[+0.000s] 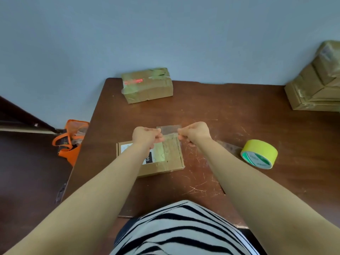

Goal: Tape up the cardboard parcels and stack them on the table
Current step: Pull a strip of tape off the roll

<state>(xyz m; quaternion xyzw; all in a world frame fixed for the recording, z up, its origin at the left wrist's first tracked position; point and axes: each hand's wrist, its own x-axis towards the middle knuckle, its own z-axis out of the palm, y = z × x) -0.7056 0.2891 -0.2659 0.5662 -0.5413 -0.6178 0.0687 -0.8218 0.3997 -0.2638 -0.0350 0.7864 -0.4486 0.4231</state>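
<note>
A flat cardboard parcel (165,161) with a white label lies on the brown table (230,111) in front of me. Above its far edge I hold a see-through strip of tape (170,131) stretched between both hands. My left hand (145,135) pinches the strip's left end and my right hand (195,132) pinches its right end. A yellow-green tape roll (259,153) lies on the table to the right of my right arm. A taped parcel (147,84) sits at the table's far edge by the wall.
A stack of taped cardboard parcels (316,87) stands at the table's far right corner. An orange bag (71,140) sits on the floor left of the table. A blue wall (165,34) closes off the table's far side.
</note>
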